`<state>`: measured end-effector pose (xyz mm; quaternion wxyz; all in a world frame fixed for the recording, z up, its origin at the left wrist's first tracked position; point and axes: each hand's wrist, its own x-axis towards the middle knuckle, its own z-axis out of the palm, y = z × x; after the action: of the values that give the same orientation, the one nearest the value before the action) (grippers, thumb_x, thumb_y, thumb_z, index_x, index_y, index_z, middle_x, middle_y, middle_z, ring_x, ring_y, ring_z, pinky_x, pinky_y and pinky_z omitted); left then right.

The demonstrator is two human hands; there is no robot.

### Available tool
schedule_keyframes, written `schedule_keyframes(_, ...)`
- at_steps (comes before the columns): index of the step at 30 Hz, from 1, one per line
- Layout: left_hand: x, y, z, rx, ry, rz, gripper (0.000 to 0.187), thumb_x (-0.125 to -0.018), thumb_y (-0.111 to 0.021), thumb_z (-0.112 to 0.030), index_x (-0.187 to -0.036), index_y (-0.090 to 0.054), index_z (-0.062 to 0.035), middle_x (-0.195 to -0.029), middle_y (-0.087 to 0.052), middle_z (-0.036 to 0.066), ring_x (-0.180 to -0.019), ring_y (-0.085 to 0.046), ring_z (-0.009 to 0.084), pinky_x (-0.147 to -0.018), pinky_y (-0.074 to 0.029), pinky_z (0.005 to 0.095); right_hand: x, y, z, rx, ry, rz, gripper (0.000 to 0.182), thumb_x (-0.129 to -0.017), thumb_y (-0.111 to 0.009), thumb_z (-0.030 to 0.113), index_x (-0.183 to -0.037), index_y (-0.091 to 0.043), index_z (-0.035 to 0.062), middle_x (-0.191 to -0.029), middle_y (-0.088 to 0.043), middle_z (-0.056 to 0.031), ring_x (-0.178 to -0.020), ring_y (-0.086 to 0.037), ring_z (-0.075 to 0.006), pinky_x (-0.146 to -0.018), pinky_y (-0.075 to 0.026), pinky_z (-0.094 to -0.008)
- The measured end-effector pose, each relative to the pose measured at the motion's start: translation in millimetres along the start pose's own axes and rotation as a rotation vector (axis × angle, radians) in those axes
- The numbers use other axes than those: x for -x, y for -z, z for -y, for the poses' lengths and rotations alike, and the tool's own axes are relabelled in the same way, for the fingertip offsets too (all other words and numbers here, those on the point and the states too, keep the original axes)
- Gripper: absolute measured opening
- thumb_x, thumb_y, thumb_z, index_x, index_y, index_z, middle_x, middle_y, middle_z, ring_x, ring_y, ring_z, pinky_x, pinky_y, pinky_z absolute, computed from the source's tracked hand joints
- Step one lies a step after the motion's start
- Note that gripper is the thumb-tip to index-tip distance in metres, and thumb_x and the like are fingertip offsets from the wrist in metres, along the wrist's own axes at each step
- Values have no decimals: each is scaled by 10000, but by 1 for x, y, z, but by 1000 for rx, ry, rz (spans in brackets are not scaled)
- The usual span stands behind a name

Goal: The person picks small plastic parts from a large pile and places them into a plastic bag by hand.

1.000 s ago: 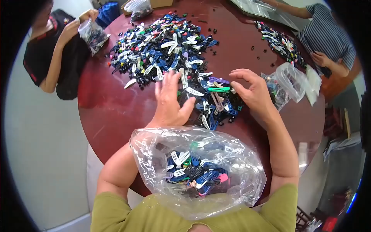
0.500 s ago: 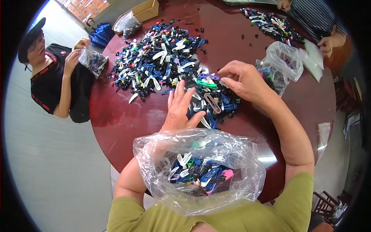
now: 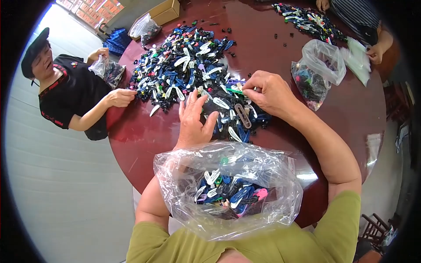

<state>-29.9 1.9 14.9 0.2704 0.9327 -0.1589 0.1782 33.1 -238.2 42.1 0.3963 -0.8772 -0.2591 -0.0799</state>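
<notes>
A heap of hair clips (image 3: 173,72), mostly blue, black and white, spreads over the table. My right hand (image 3: 269,94) pinches a green hair clip (image 3: 235,91) between thumb and fingers at the heap's near right part. My left hand (image 3: 193,120) lies against the heap's near edge, its fingers spread and thumb apart. Between the hands sit loose clips, among them a brown-grey hair clip (image 3: 242,115). In front of my chest a clear plastic bag (image 3: 280,209) gapes, with mixed clips and a pink hair clip (image 3: 262,193) inside. My left forearm is partly behind its film.
The round dark red table (image 3: 136,153) carries a second heap of clips (image 3: 309,24) at the far right. A filled plastic bag (image 3: 313,83) stands to the right, near clear sheets (image 3: 356,61). Co-workers' hands (image 3: 120,97) show at left and far right. A cardboard box (image 3: 164,13) is behind.
My right hand has closed on the green clip, now tilted edge-on. My left hand has shifted slightly left. The left co-worker's hand has come down to the heap's edge.
</notes>
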Motion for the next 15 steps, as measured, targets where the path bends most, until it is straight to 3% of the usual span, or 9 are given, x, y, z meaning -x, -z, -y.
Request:
schedule_keyframes(2, 3, -3, 2, -158, 0, -27, 517, -868, -655, -219, -1296, -480, 11, -1402, -428, 272, -1300, -420, 398, -1106, -257, 471, -3, 2, -4, -114, 4, -71, 173, -804, -662, 187, -864, -714, 33, -878, -674, -140, -818, -653, -300, -729, -509, -381)
schedule_keyframes(3, 4, -4, 4, -94, 38, 5, 523, -873, -649, -227, -1301, -471, 14, -1408, -421, 269, -1302, -414, 403, -1107, -258, 463, -4, 3, -4, -173, 6, -106, 167, -807, -657, 179, -856, -710, 27, -863, -675, -143, -793, -655, -289, -717, -508, -371)
schedule_keyframes(4, 4, -5, 4, -30, 76, 36, 530, -877, -643, -234, -1306, -461, 18, -1413, -414, 266, -1304, -407, 407, -1109, -258, 456, -5, 8, 1, -248, -62, -89, 173, -827, -653, 164, -855, -694, -1, -807, -684, -116, -708, -646, -206, -662, -497, -315)
schedule_keyframes(8, 1, -7, 0, 60, 82, 80, 526, -887, -633, -234, -1314, -453, 16, -1437, -386, 257, -1304, -383, 438, -1099, -281, 452, -9, 15, 2, -576, -314, 46, 221, -862, -671, 191, -910, -675, -24, -788, -667, -40, -656, -610, -96, -591, -470, -227)
schedule_keyframes(11, 1, -8, 0, 84, 80, 79, 521, -880, -639, -231, -1307, -462, 11, -1442, -376, 262, -1312, -370, 450, -1095, -291, 456, -8, 15, 1, -733, -411, 100, 213, -891, -659, 198, -954, -671, -5, -794, -669, -36, -669, -613, -84, -601, -487, -216)
schedule_keyframes(15, 0, -9, 2, 75, 75, 60, 522, -872, -646, -236, -1294, -472, 16, -1437, -382, 262, -1315, -387, 415, -1098, -287, 452, -7, 30, 22, -856, -345, 101, 201, -910, -651, 191, -990, -666, 8, -799, -669, -33, -684, -619, -74, -614, -507, -215)
